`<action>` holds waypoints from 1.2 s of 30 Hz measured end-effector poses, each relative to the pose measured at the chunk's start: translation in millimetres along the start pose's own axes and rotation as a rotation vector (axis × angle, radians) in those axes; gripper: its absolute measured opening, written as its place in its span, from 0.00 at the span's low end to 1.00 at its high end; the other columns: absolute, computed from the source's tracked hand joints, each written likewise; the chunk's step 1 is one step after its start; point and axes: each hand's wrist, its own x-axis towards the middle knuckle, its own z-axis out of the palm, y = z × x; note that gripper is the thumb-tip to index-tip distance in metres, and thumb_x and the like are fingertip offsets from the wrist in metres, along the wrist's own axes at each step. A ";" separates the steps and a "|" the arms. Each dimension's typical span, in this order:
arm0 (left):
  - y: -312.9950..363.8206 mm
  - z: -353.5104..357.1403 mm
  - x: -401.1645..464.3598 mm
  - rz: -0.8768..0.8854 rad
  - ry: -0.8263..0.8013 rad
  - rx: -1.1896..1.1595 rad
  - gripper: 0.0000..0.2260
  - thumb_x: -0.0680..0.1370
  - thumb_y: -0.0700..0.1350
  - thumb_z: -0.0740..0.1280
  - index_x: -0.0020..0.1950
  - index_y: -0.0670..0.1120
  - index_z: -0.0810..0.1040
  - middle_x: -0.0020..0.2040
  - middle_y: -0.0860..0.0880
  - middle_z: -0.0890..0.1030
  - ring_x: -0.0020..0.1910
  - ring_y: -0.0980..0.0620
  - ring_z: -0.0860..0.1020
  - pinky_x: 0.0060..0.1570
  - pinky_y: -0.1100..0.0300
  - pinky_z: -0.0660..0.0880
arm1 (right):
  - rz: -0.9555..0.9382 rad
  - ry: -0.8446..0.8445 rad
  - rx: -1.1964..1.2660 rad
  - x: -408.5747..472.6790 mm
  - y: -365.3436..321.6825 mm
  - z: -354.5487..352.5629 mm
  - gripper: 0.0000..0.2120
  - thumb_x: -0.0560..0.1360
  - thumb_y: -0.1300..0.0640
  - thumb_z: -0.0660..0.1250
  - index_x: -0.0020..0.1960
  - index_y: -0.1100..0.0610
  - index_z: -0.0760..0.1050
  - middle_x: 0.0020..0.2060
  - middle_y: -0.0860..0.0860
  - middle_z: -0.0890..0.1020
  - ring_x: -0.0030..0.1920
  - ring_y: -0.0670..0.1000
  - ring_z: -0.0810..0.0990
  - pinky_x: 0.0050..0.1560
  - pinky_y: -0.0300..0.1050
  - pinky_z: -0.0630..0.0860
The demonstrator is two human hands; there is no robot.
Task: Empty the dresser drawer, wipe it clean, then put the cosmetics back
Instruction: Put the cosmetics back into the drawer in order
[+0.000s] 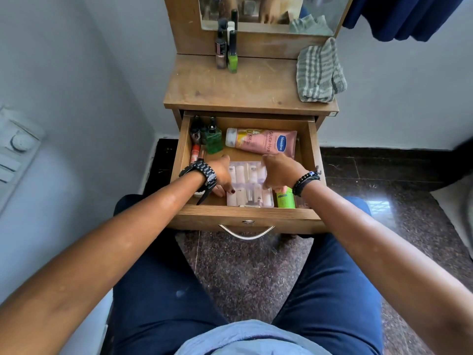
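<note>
Your drawer (pixel 313 149) stands pulled out below the worktop (pixel 238 85), walled on all four sides, and most of its floor is taken. A clear pouch (pixel 249 185) of small white tubes lies at the front middle, its near end against the front wall. Your left hand (pixel 221 175) sits at the pouch's left edge, fingers curled down beside it; your right hand (pixel 280 170) covers its right top corner, fingers bent over it. Whether either grip actually holds the pouch you cannot tell, since the fingertips are hidden.

A green tube (pixel 284 198) lies just right of the pouch, half under your right wrist. A pink lotion tube (pixel 261 143) lies across the back. Dark bottles (pixel 206 135) stand in the back left corner, with a red-capped item (pixel 195 152) in front of them, partly hidden by your left hand. Something white under your left wrist is too hidden to name.

On the worktop, two polish bottles (pixel 227 53) stand at the back left and a striped cloth (pixel 320 73) lies at the right edge, leaving the middle bare. The mirror (pixel 268 14) is cut off at the top.
</note>
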 end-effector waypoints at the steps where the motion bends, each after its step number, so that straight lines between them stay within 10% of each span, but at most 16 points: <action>1: 0.3 0.9 1.0 0.005 0.002 -0.011 0.36 0.71 0.30 0.69 0.72 0.48 0.54 0.62 0.37 0.73 0.47 0.43 0.81 0.42 0.50 0.81 | -0.001 0.031 -0.034 1.0 0.6 -1.1 0.20 0.71 0.60 0.71 0.60 0.62 0.72 0.56 0.58 0.77 0.51 0.57 0.81 0.47 0.48 0.80; 14: 3.2 6.1 4.2 0.078 -0.026 -0.058 0.33 0.70 0.26 0.67 0.69 0.47 0.60 0.45 0.48 0.72 0.43 0.47 0.78 0.31 0.55 0.80 | -0.006 0.059 0.068 22.6 17.7 7.1 0.29 0.67 0.52 0.75 0.66 0.57 0.71 0.59 0.56 0.76 0.59 0.56 0.75 0.59 0.53 0.76; 19: 3.5 -3.2 2.2 0.090 -0.012 -0.054 0.37 0.73 0.27 0.64 0.74 0.51 0.51 0.39 0.44 0.75 0.36 0.47 0.79 0.37 0.53 0.80 | -0.050 0.151 0.239 24.3 23.5 0.6 0.27 0.67 0.55 0.76 0.65 0.55 0.74 0.56 0.54 0.78 0.58 0.54 0.75 0.57 0.41 0.73; 22: 12.2 -21.2 -5.1 0.183 0.112 -0.007 0.33 0.73 0.29 0.64 0.73 0.48 0.56 0.40 0.43 0.79 0.32 0.51 0.79 0.32 0.58 0.80 | -0.134 0.294 0.397 18.5 26.3 -16.6 0.16 0.68 0.59 0.75 0.56 0.56 0.80 0.36 0.45 0.75 0.35 0.40 0.73 0.33 0.27 0.67; 28: 42.3 -69.6 -19.3 0.478 0.359 -0.159 0.20 0.76 0.34 0.64 0.66 0.44 0.68 0.42 0.47 0.79 0.35 0.50 0.81 0.34 0.56 0.81 | -0.229 0.397 0.724 30.3 17.8 -62.4 0.09 0.70 0.62 0.73 0.50 0.58 0.80 0.28 0.50 0.75 0.22 0.39 0.68 0.26 0.28 0.66; 36: 77.2 -130.9 0.6 0.552 0.830 -0.175 0.12 0.76 0.37 0.63 0.58 0.46 0.74 0.39 0.52 0.79 0.39 0.50 0.80 0.40 0.57 0.79 | -0.193 0.624 0.755 98.0 -14.3 -115.8 0.10 0.72 0.57 0.72 0.52 0.54 0.78 0.29 0.45 0.71 0.30 0.45 0.70 0.33 0.40 0.69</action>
